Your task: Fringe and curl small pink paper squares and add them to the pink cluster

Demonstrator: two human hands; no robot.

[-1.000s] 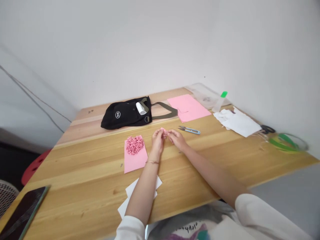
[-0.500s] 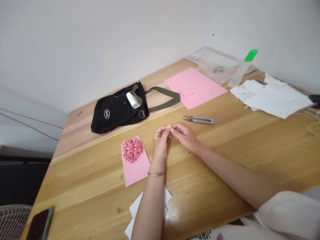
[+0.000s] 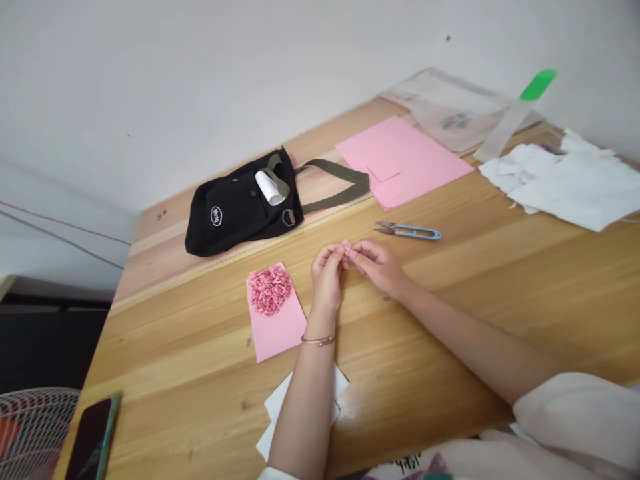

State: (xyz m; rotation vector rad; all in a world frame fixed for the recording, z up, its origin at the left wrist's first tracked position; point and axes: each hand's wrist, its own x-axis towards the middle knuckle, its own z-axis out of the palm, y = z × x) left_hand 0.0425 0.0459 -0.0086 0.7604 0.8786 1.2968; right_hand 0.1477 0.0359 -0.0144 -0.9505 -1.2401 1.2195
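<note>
Between my fingertips is a small pink piece (image 3: 347,245) that looks like paper or felt. My left hand (image 3: 327,272) pinches it from one side, closed. From the other side my right hand (image 3: 379,265) grips it too, thumb and fingers pressed together. Blue-handled thread snips (image 3: 409,231) lie on the table just beyond my right hand. To the left of my left wrist, a heap of small pink bead-like pieces (image 3: 270,291) rests on a pink sheet (image 3: 280,337). White paper pieces (image 3: 279,398) lie partly hidden under my left forearm.
A black bag (image 3: 240,207) with olive straps and a white roll (image 3: 270,188) lies toward the wall. Behind the snips are larger pink sheets (image 3: 415,157), a clear plastic bag (image 3: 440,110) and white cloth scraps (image 3: 575,183). A phone (image 3: 93,437) sits at the left edge.
The camera view has shifted slightly, so the table items appear moved. Both hands still pinch the small pink piece, with only a slight change in finger position.
</note>
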